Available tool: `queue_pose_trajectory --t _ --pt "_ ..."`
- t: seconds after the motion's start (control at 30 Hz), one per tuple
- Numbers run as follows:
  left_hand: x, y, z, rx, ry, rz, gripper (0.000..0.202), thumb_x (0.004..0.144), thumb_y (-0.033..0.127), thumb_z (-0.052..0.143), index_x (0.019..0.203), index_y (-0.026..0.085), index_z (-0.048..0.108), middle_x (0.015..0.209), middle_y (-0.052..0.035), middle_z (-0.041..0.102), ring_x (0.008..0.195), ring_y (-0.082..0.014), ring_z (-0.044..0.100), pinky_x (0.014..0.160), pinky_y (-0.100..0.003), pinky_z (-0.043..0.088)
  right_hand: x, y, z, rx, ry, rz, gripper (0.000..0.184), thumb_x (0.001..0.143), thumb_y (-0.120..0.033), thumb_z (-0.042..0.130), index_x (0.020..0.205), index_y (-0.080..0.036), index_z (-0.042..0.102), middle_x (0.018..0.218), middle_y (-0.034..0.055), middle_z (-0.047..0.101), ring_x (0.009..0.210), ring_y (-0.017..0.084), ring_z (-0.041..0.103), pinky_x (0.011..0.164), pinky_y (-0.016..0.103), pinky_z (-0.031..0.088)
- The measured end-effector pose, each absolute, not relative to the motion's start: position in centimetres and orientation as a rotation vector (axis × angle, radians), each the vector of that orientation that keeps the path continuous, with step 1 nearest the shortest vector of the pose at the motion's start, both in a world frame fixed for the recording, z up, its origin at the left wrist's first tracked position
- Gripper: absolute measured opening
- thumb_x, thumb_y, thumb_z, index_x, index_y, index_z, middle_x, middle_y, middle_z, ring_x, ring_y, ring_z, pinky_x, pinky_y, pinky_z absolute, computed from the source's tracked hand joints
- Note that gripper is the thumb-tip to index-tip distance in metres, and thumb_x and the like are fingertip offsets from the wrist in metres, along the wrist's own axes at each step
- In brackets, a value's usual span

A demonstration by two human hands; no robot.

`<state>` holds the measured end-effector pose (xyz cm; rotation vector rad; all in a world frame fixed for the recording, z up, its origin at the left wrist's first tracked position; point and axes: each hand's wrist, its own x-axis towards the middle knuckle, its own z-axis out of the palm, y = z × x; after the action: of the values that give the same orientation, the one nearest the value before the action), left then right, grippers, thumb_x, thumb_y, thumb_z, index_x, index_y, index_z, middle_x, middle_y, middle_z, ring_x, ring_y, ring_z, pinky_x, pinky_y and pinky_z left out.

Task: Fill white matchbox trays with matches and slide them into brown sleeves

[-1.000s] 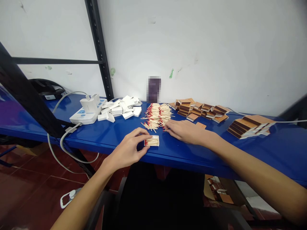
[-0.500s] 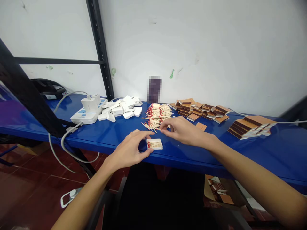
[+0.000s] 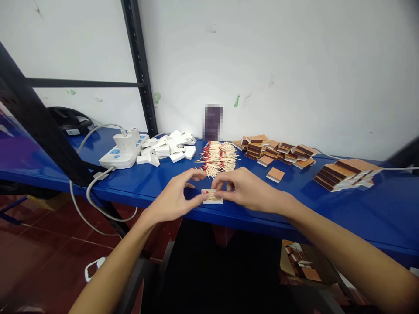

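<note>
A small white matchbox tray [image 3: 211, 197] with matches in it lies near the front edge of the blue table [image 3: 360, 205]. My left hand [image 3: 176, 196] curls round the tray's left end, thumb and fingers touching it. My right hand [image 3: 244, 188] is over the tray's right end, its fingers pinched on a few matches laid into the tray. Just behind the hands lies a heap of red-tipped matches [image 3: 218, 157].
A pile of white inner trays [image 3: 170, 148] and a white power strip [image 3: 122, 153] with a cable lie at the left. Brown matchbox sleeves [image 3: 275, 151] and a stack [image 3: 347, 173] lie at the right; one sleeve [image 3: 275, 174] lies alone. A black rack post [image 3: 137, 65] stands behind.
My right hand left the match heap and came down onto the tray with matches. My left hand stayed at the tray, which shifted slightly right.
</note>
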<state>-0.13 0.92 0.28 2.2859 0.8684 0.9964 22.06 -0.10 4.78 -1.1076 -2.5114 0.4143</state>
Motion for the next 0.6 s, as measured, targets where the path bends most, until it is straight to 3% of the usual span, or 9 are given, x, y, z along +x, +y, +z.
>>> queue_pose_trajectory --t 0.1,0.23,0.33,0.6 --pt "-0.9 3.0 0.8 2.333 0.961 0.970 0.036 0.092 0.030 0.055 0.127 0.022 0.053 0.126 -0.0089 0.058 0.105 -0.0207 0.061 0.083 -0.035 0.056 22.2 0.3 4.5 -1.090 -2.532 0.388 0.009 0.087 -0.026 0.064 0.089 -0.019 0.069 0.075 0.0008 0.070 0.063 0.012 0.059 0.063 0.024 0.039" --pt "-1.4 6.9 1.9 2.643 1.179 0.717 0.032 0.092 0.020 0.050 0.122 0.016 0.061 0.115 -0.0105 0.059 0.089 -0.0188 0.062 0.091 -0.041 0.050 22.9 1.3 4.7 -1.151 -2.427 0.265 0.013 0.089 -0.029 0.061 0.086 -0.019 0.068 0.081 0.0016 0.071 0.064 0.012 0.058 0.064 0.024 0.039" --pt "-1.1 9.5 2.3 2.770 1.129 0.501 0.027 0.092 0.022 0.052 0.114 0.016 0.066 0.098 -0.0087 0.063 0.093 -0.0227 0.061 0.090 -0.040 0.047 23.1 2.1 4.9 -1.281 -2.387 0.199 0.014 0.089 -0.028 0.058 0.084 -0.019 0.068 0.077 0.0017 0.070 0.064 0.013 0.058 0.061 0.025 0.037" --pt "-0.1 11.5 2.1 2.850 0.998 0.447 0.025 0.091 0.030 0.057 0.110 0.019 0.068 0.089 -0.0055 0.059 0.083 -0.0202 0.058 0.079 -0.032 0.044 21.7 3.7 3.6 -1.541 -2.405 0.190 0.021 0.085 -0.030 0.059 0.072 -0.018 0.070 0.073 0.0046 0.071 0.066 0.015 0.059 0.057 0.026 0.035"
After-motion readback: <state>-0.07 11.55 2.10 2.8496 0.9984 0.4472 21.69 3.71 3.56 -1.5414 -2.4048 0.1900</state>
